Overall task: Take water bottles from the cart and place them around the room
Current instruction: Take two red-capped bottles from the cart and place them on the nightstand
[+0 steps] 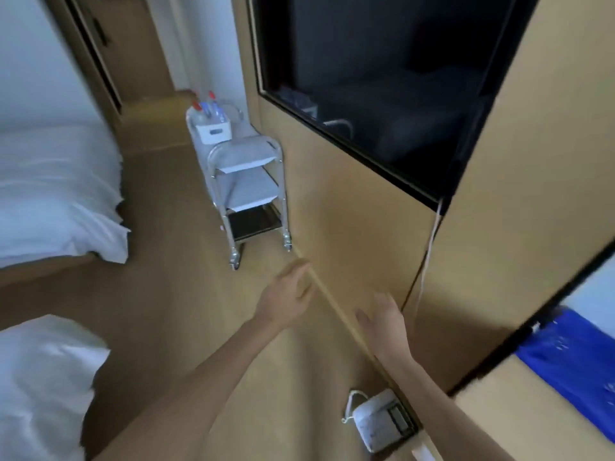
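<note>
A steel three-shelf cart (248,181) on castors stands against the tan wall ahead of me. On its top shelf a white bin (214,129) holds several clear water bottles (209,109) with red caps. My left hand (288,299) and my right hand (382,322) both reach forward in the air, fingers relaxed and empty, well short of the cart. The frame is blurred by motion.
A white bed (56,191) lies to the left and a white pillow (43,384) at lower left. A dark wall screen (382,84) hangs at right, with a white cable (429,247) below. A white telephone (379,420) sits near the bottom. A hallway with a door opens beyond the cart.
</note>
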